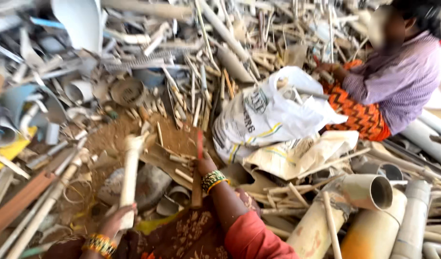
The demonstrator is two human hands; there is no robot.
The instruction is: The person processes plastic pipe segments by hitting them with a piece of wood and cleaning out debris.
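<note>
The pale pipe piece point(130, 180) stands nearly upright in front of us, its lower end wrapped in the grip of our left hand point(116, 221), whose fingers are clenched around it just above a band of bright bangles point(100, 244). Its upper end reaches up over a patch of brown dirt point(112, 136) in the middle of the scrap heap. Our right hand point(204, 165) sits just beside it, to the right, grasping a thin reddish-brown stick point(198, 175) that points upward and also runs down past the wrist; what kind of tool it is we cannot tell (the picture is blurred there). That wrist carries green and gold bangles point(214, 180), and a red sleeve point(251, 237) covers the arm below. All around lie broken plastic pipes, strips and slivers in grey, white and tan. A crumpled white sack point(268, 115) lies beyond our right hand, with a torn cream bag point(297, 156) under it. To the lower right rests a wide beige pipe point(369, 192) with its open mouth facing right. Another person in a lilac striped shirt point(398, 79) and orange patterned cloth sits at the upper right, well apart from us, with a hand at the far edge of the sack.
</note>
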